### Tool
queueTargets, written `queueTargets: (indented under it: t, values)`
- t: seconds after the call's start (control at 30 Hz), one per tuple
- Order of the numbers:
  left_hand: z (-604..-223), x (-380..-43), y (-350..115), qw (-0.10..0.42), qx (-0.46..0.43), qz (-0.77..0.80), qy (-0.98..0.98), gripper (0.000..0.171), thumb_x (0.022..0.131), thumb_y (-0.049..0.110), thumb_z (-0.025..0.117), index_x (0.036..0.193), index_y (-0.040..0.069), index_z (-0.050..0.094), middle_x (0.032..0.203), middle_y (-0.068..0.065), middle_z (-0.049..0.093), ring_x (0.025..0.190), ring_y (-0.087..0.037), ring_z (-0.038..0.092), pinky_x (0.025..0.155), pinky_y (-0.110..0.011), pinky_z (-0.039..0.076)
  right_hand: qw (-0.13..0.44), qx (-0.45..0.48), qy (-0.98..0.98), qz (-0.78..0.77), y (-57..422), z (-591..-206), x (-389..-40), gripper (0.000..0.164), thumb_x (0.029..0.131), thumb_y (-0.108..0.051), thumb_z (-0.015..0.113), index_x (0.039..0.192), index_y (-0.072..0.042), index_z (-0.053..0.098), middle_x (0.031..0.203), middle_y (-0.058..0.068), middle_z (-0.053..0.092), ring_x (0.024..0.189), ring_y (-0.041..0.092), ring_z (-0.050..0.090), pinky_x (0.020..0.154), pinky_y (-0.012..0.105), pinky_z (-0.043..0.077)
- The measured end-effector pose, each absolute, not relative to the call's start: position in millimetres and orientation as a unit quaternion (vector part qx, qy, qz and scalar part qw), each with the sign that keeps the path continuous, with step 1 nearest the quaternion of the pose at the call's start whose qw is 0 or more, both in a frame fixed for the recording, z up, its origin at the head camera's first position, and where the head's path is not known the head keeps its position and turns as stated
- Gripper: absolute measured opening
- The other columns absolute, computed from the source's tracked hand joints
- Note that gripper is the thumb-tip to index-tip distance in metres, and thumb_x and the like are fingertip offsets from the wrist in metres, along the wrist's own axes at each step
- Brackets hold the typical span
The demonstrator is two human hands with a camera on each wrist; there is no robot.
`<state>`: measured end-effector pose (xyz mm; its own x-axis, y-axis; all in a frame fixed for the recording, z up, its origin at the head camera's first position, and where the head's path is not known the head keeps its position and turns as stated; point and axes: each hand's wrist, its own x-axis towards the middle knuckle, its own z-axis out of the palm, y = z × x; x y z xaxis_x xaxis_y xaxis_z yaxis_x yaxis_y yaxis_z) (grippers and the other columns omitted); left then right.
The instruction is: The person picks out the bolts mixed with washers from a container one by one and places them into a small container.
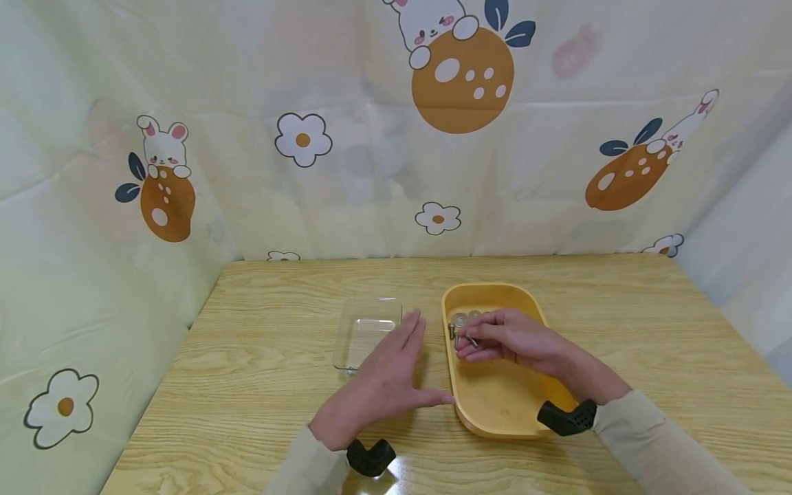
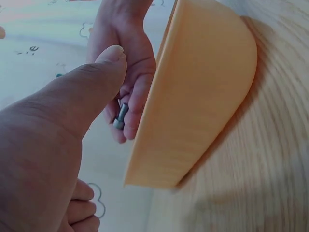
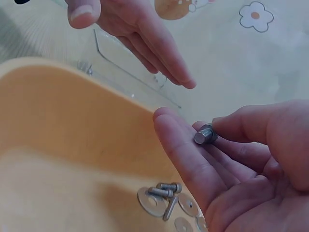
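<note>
My right hand [image 1: 510, 337] is over the yellow tray [image 1: 501, 409], pinching a short metal bolt [image 3: 205, 135] between thumb and fingers. The bolt's round head and shank also show in the left wrist view. Below it in the tray lie several bolts [image 3: 161, 192] and flat washers [image 3: 146, 205]. My left hand [image 1: 386, 375] has its fingers straight and its thumb spread toward the tray's left rim; whether the thumb touches it I cannot tell. Just left of those fingers is a clear plastic box [image 1: 342, 340], its right side partly hidden behind the hand.
A wood-grain table [image 1: 260, 357] carries the tray and the box. Behind it hangs a pale curtain [image 1: 359, 179] printed with rabbits and flowers, which also runs along the left side. Each wrist wears a black strap mount [image 1: 371, 458].
</note>
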<state>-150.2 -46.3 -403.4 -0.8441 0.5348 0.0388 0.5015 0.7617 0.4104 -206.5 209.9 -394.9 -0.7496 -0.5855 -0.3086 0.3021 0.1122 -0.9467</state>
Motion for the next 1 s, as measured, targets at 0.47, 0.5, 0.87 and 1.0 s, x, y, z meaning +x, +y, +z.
queueTargets:
  t: [0.47, 0.5, 0.87, 1.0]
  values:
    - [-402.4, -151.1, -66.8, 0.029, 0.257, 0.232, 0.938, 0.119, 0.08, 0.068, 0.069, 0.159, 0.001, 0.01, 0.168, -0.013, 0.004, 0.155, -0.026, 0.011, 0.125, -0.04, 0.02, 0.341, -0.126, 0.657, -0.661, 191.5, -381.8, -207.8, 0.036, 0.105, -0.011, 0.046, 0.128, 0.016, 0.052, 0.114, 0.021, 0.07, 0.106, 0.029, 0.071, 0.096, 0.044, 0.052]
    - [-402.2, -151.5, -68.4, 0.029, 0.254, 0.235, 0.938, 0.119, 0.08, 0.068, 0.069, 0.159, 0.001, 0.01, 0.168, -0.012, 0.003, 0.155, -0.026, 0.011, 0.125, -0.04, 0.02, 0.341, -0.127, 0.656, -0.661, 190.2, -381.7, -208.1, 0.035, 0.105, -0.011, 0.046, 0.127, 0.015, 0.053, 0.113, 0.019, 0.071, 0.106, 0.028, 0.071, 0.096, 0.043, 0.053]
    - [-404.4, -153.8, -89.0, 0.028, 0.216, 0.248, 0.944, 0.119, 0.08, 0.07, 0.066, 0.16, 0.006, 0.006, 0.168, -0.009, 0.001, 0.155, -0.023, 0.007, 0.125, -0.042, 0.02, 0.349, -0.127, 0.662, -0.651, 173.3, -375.0, -210.7, 0.035, 0.105, -0.012, 0.048, 0.127, 0.014, 0.053, 0.115, 0.021, 0.07, 0.102, 0.023, 0.073, 0.095, 0.041, 0.055]
    - [-404.6, -154.3, -96.1, 0.021, 0.2, 0.254, 0.946, 0.118, 0.081, 0.067, 0.069, 0.16, 0.006, 0.005, 0.168, -0.01, 0.004, 0.155, -0.023, 0.009, 0.124, -0.042, 0.02, 0.35, -0.135, 0.666, -0.644, 165.2, -372.9, -212.5, 0.034, 0.105, -0.011, 0.047, 0.126, 0.014, 0.054, 0.111, 0.017, 0.071, 0.101, 0.022, 0.073, 0.093, 0.039, 0.056]
